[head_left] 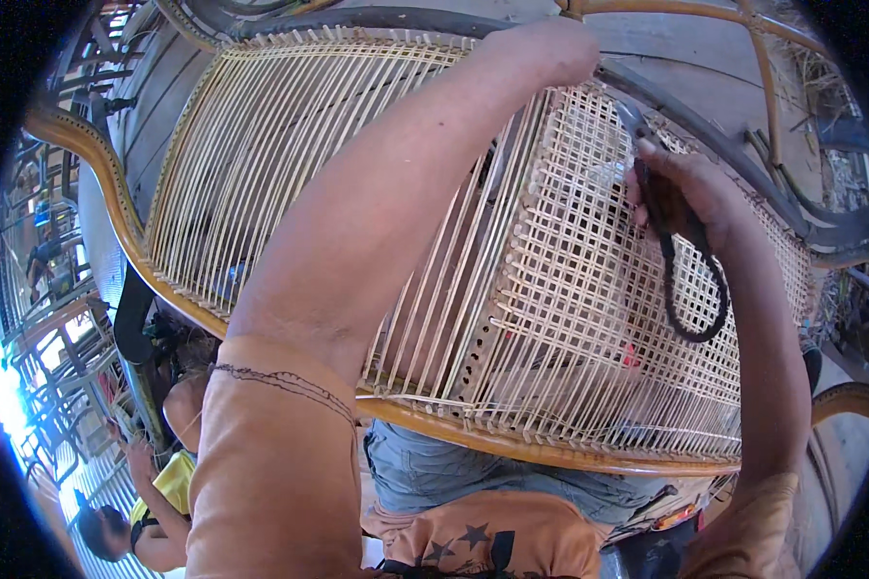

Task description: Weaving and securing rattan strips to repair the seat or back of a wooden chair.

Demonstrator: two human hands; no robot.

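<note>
A pair of scissors (660,198) with dark loop handles is gripped in my right hand (695,188). Their metal blades reach toward the far edge of the woven cane panel (589,207), above its finished mesh. My left forearm stretches across the frame, and my left hand (555,53) bends over the far rail of the chair frame (425,17); its fingers are hidden. Left of the mesh, long parallel cane strands (251,154) run across the second panel, without cross weave over most of it. A drilled wooden bar (479,349) divides the two panels.
The curved near rail (512,446) lies close against my lap. Another person (159,502) in yellow sits at the lower left. Other wooden chair frames (68,357) crowd the left side, and dark curved pieces (840,227) stand at the right.
</note>
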